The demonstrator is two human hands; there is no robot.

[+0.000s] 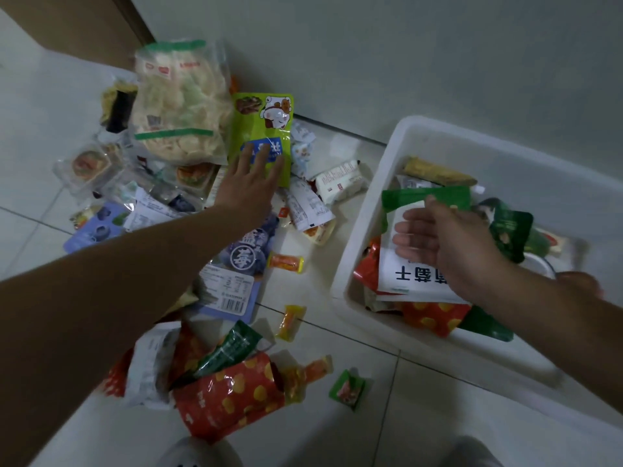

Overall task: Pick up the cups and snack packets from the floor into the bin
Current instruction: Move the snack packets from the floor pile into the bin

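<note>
Just under the left hand [248,186], glossy lime-green snack packet [261,131], cartoon print

Light is dim, flat and greenish with only soft shadows beside the white bin [367,210], small glints sit on the glossy packets [269,126] left of the bin, the right hand [448,244] over it is motion-blurred, and floor tile lines [337,329] near the bin bow from wide-angle distortion.

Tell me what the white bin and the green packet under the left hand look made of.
Bin: thick, dull white walls, probably foam or matte plastic. Green packet: glossy plastic film, judging by glare spots and creases under the left hand.
</note>
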